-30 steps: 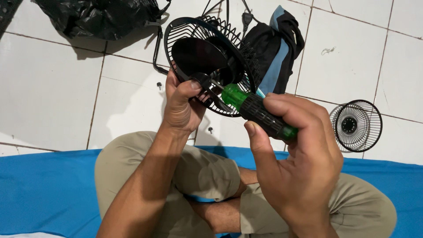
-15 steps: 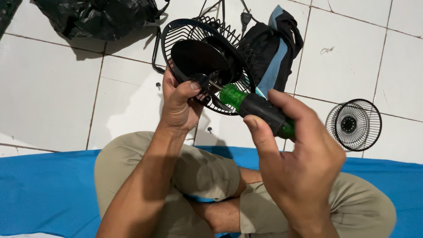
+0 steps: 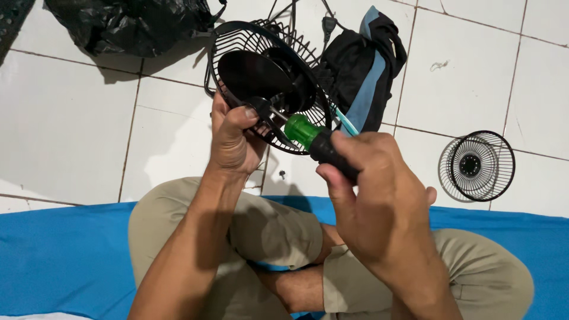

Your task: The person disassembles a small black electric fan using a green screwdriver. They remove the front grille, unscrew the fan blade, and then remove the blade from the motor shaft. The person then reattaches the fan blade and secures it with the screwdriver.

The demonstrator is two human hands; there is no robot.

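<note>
Head view: The left hand (image 3: 232, 139) is closed around the lower edge of a small black fan (image 3: 267, 83), its grip pinching the wire cage near the hub. The fan is held raised above the white tiled floor (image 3: 71, 118), tilted, with its dark blades facing the camera. The right hand (image 3: 379, 201) is wrapped around the black-and-green handle of a screwdriver (image 3: 314, 139), grip pressed tight; the shaft points up-left toward the fan hub. A detached front grille (image 3: 477, 166) lies flat on the floor to the right, well apart. A black-and-blue bag (image 3: 364, 71) lies behind the fan. A small screw (image 3: 283, 174) rests on the tile below the fan. The person sits cross-legged on a blue mat (image 3: 59, 255).
</note>
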